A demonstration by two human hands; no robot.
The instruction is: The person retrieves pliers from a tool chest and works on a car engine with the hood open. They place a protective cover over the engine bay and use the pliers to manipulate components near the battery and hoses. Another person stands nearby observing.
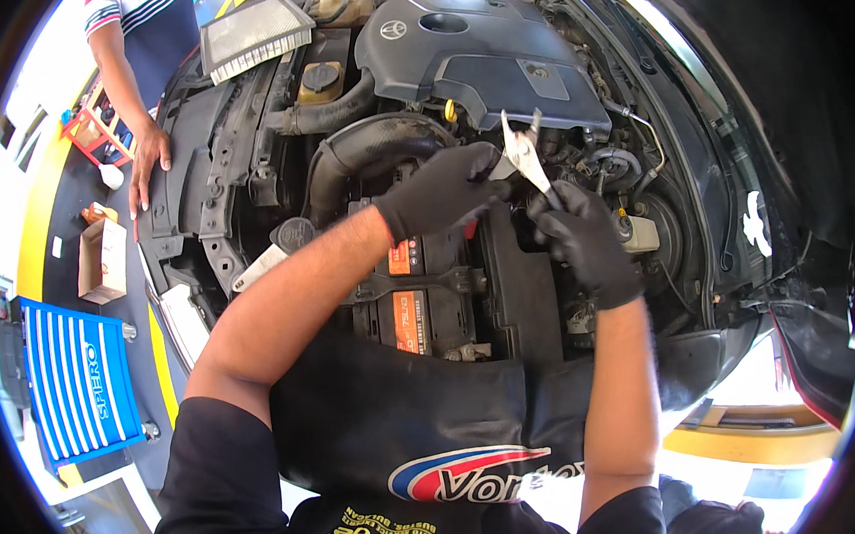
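Note:
Above the engine bay, both my hands wear black gloves. My right hand (581, 237) is closed round a handle of silver pliers (524, 155), whose two jaws point up and stand apart. My left hand (442, 193) is closed at their other side, fingers curled by a grey metal part below the jaws; its exact grip is partly hidden. Under my left forearm sits the car battery (408, 319) with an orange label. Just beyond the pliers lies the dark plastic engine cover (475, 45), with a yellow dipstick loop (451, 111) at its near edge.
A black fender cover (393, 399) drapes over the car's near edge. An air filter (256, 38) rests at the far left. Another person's hand (150, 164) leans on the car's front. A blue tool cabinet (81, 381) and a cardboard box (103, 260) stand left.

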